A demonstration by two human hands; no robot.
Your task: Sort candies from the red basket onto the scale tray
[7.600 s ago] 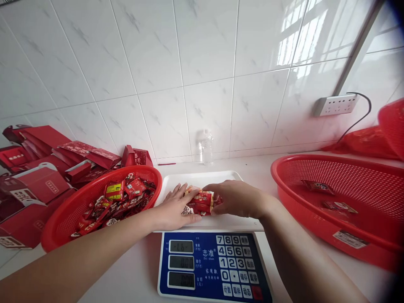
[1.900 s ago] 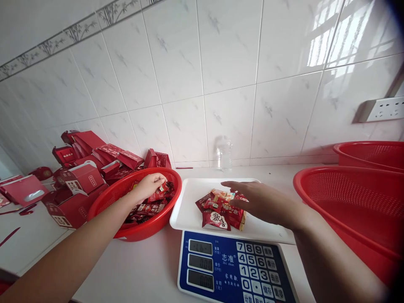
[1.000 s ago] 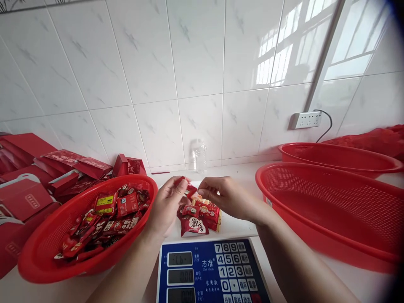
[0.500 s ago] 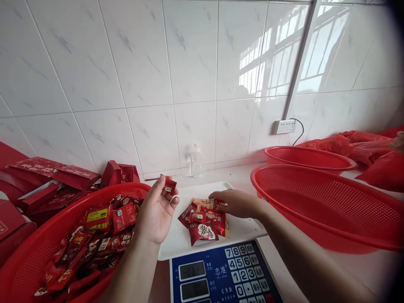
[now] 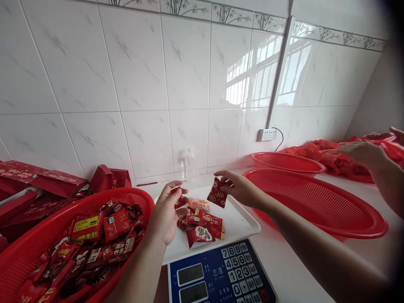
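Note:
My left hand (image 5: 168, 210) is closed on a small red snack packet (image 5: 179, 199), partly hidden by the fingers, above the left part of the white scale tray (image 5: 243, 223). Between the fingertips of my right hand (image 5: 241, 188) hangs a dark red snack packet (image 5: 217, 192), lifted over the tray's back right. Several wrapped snacks lie piled on the tray: a red packet with a white label (image 5: 200, 234) in front and an orange-and-cream packet (image 5: 198, 204) behind. The blue scale panel (image 5: 217, 271) with its number keys sits in front of the tray.
A red basket (image 5: 142, 198) full of packets stands at left, with dark red boxes (image 5: 63, 183) behind it. Two red baskets (image 5: 315, 202) are at right. A clear bottle (image 5: 190, 164) stands by the wall. Another person's hand (image 5: 362, 153) hovers over red bags (image 5: 331, 158).
My right hand has picked a dark red packet up off the pile. My left hand has shifted right with its small packet. Another person's hand and forearm have come further into view at right.

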